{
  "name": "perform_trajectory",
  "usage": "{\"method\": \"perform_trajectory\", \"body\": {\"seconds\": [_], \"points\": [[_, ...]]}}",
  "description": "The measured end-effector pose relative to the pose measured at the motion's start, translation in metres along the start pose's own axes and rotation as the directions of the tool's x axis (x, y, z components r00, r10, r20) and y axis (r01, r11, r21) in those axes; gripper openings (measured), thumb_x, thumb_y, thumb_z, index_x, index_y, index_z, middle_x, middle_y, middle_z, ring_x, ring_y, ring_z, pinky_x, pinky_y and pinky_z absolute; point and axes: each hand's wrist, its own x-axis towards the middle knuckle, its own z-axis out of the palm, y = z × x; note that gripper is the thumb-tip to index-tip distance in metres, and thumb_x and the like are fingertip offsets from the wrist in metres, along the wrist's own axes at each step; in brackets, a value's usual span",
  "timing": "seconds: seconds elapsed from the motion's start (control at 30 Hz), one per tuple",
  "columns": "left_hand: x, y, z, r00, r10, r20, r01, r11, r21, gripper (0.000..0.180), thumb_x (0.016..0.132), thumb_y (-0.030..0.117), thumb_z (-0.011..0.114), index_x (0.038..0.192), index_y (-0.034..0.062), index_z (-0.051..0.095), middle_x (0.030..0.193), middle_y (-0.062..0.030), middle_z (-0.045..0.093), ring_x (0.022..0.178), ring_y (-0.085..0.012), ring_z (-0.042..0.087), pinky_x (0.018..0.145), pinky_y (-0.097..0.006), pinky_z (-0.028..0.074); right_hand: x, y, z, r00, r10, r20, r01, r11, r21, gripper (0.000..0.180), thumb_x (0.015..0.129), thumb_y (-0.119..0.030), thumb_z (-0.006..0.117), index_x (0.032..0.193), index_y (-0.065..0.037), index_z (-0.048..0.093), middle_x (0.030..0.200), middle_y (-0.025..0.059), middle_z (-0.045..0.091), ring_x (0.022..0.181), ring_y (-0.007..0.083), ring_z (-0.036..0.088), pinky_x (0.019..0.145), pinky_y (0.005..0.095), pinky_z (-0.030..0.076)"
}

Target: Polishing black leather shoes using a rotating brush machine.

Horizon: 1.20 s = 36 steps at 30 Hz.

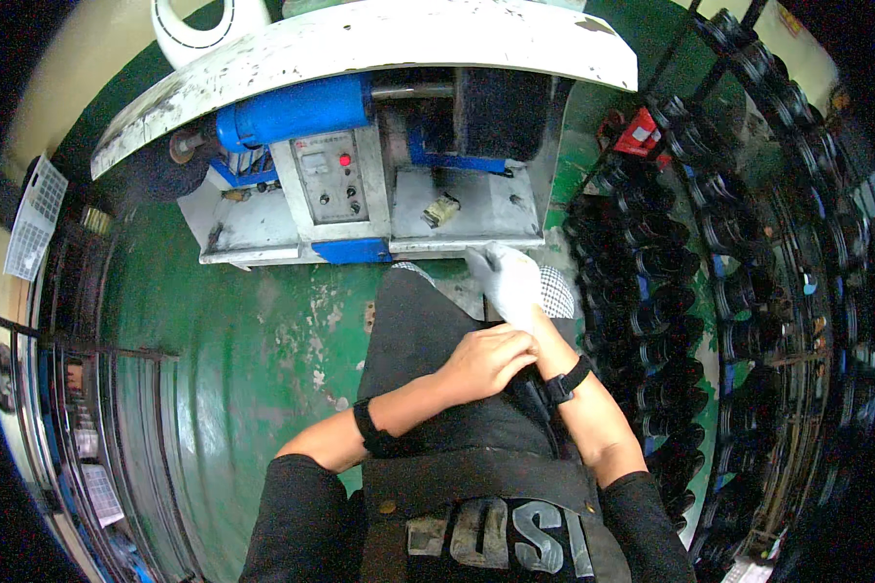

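Green floor; glove (507,277) on right hand (515,291)

White knit glove on right hand (511,282), bare left hand (484,361), black wristbands — black short sleeves, dark apron

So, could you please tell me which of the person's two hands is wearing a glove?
The right hand wears a white glove and reaches forward toward the machine table. The left hand is bare and rests at the right wrist, beside the black wristband.

Even, fairly bright overhead light, soft shadows — heavy fisheye bending and black vignette at the rim, slight blur.
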Motion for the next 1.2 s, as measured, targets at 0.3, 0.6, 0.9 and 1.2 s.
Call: {"method": "perform_trajectory", "body": {"seconds": [0.3,0.6,0.9,1.2], "points": [[0.025,-0.007,-0.023,0.988,-0.003,-0.156,0.073,0.894,0.442,0.021,0.082,0.020,0.069,0.097,0.0068,0.064,0.087,-0.0105,0.064,0.075,-0.0279,0.064,0.067,-0.037,0.052,-0.011,0.019,0.018,0.912,-0.016,0.410,0.312,0.675,-0.668,0.041,0.094,-0.031,0.041,0.126,-0.010,0.056,0.129,0.0129,0.057,0.127,0.0355,0.045,0.113,0.0565,0.016],[0.017,-0.039,-0.031,0.978,-0.210,-0.019,0.209,0.960,0.187,0.017,0.083,0.017,0.069,0.092,0.0019,0.065,0.079,-0.0127,0.066,0.068,-0.0260,0.064,0.061,-0.037,0.050,-0.034,-0.001,0.007,0.866,0.076,0.495,0.330,0.656,-0.679,0.035,0.089,-0.033,0.046,0.115,-0.016,0.063,0.121,0.0116,0.060,0.128,0.0328,0.045,0.112,0.0571,0.015],[0.014,-0.047,-0.022,0.582,-0.700,0.413,0.653,0.101,-0.751,0.016,0.098,0.020,0.053,0.101,0.0059,0.058,0.065,0.0034,0.049,0.044,-0.0042,0.029,0.041,-0.021,0.019,-0.016,0.014,0.018,0.845,0.032,0.533,0.352,0.718,-0.600,0.030,0.083,-0.040,0.053,0.097,-0.019,0.069,0.102,0.0089,0.065,0.110,0.0310,0.056,0.103,0.0559,0.029],[0.045,-0.050,-0.012,0.993,-0.047,0.110,-0.017,0.853,0.522,0.034,0.074,0.017,0.068,0.103,0.0119,0.051,0.077,-0.0150,0.064,0.068,-0.0359,0.065,0.054,-0.045,0.050,-0.046,0.123,0.121,0.883,-0.041,0.467,0.364,0.688,-0.628,0.024,0.090,-0.032,0.044,0.093,-0.021,0.065,0.106,0.0094,0.064,0.112,0.0278,0.054,0.098,0.0536,0.033]]}}
